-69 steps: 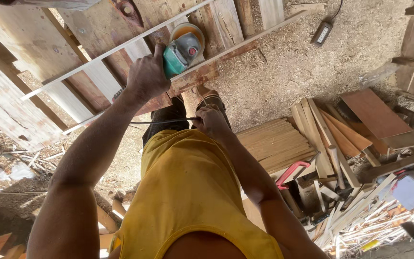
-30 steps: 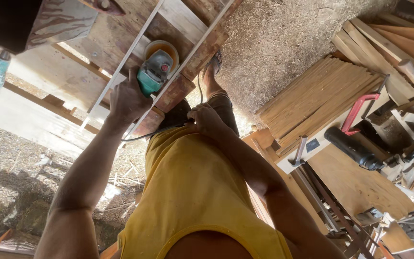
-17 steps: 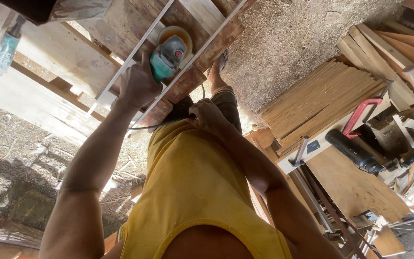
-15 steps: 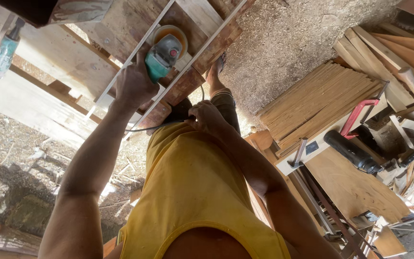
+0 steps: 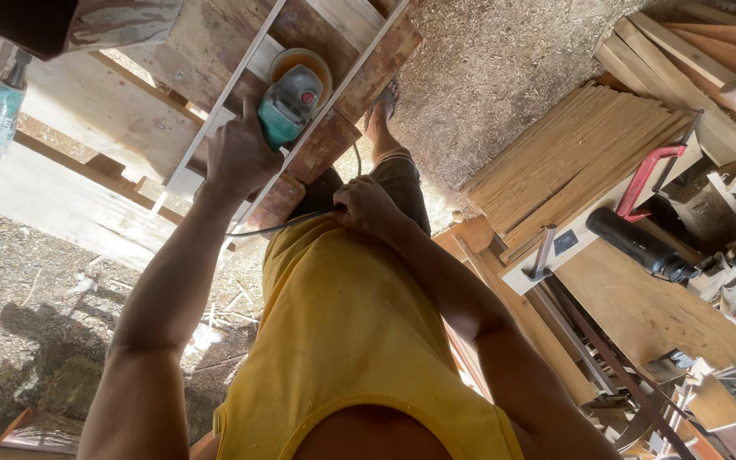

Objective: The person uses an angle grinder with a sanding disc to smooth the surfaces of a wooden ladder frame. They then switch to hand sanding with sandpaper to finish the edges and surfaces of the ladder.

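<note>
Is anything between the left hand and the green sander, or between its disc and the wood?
Nothing visible. The left hand already grips the green sander, whose orange disc lies against the wooden frame. The right hand holds the cord at the waist.

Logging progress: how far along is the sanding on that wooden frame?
Done: cannot tell which parts are sanded; sawdust covers the ground. In hand: the left hand presses the green sander onto a pale slat of the frame, while the right hand holds the cord at the waist. Left: the frame's other boards look rough and stained, so probably most of it.
</note>
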